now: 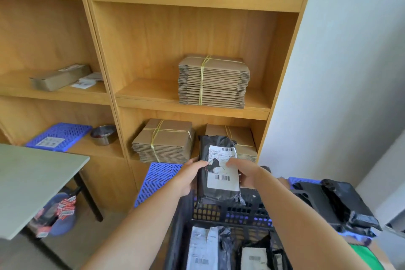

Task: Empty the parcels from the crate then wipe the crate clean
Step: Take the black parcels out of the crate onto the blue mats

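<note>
The left hand and right hand each clasp 1 side of the black poly-bag parcel above the black lattice plastic crate; lift it clear of the rim, then set it aside.

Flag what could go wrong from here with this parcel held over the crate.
1. The black parcel is gripped only at its sides by the left hand and right hand. The slick bag might slip and drop into the crate.
2. The parcel heap at right looks loosely piled, so adding more may topple it.
</note>
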### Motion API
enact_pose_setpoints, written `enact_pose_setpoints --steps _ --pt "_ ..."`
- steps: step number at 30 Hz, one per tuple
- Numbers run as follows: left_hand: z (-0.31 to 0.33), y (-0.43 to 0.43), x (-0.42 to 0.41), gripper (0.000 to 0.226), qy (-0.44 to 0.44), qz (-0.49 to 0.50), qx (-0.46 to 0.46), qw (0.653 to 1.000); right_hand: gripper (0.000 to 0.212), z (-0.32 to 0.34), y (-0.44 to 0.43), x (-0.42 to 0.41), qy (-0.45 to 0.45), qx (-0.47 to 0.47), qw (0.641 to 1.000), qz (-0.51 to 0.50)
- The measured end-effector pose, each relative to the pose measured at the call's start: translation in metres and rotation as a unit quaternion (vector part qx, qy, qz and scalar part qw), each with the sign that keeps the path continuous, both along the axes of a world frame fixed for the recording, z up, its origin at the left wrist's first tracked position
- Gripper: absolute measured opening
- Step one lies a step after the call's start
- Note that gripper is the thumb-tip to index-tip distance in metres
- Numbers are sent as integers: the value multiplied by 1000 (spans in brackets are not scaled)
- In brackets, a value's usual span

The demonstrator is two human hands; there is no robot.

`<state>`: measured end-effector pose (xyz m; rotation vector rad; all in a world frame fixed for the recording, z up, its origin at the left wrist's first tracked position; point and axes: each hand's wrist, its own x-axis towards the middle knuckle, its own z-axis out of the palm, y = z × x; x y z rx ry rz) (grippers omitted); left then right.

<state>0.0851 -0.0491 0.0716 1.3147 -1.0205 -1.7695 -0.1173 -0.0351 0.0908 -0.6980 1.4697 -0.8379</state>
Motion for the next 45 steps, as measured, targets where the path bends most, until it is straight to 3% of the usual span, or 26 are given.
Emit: enact_pose_setpoints --steps 3,7,10,23,27,34,38,45 --pt "8 -28 53 25 -26 -31 -4 999 27 7 -20 50 -3 -11 1000 -22" --pt "14 -68 113 11 -55 -45 -6 997 41 12 -49 108 -15 -19 999 -28" --pt "13 -92 146 10 -57 -49 -7 997 35 14 -63 145 -18 -18 998 -50" --pt "-26 -169 216 12 -69 35 24 997 25 -39 -175 226 -29 26 999 -28" --pt "-62 -194 237 16 -80 39 59 994 16 -76 -203 249 -32 62 997 -38" --pt "-159 -253 263 19 -110 5 135 985 26 -172 -251 275 -17 128 989 -72" --pt "-215 -273 269 19 -97 -19 177 979 15 -226 -266 289 9 169 980 -109" --pt "-293 -270 278 25 -73 3 270 960 16 -302 -260 303 59 192 973 -114"
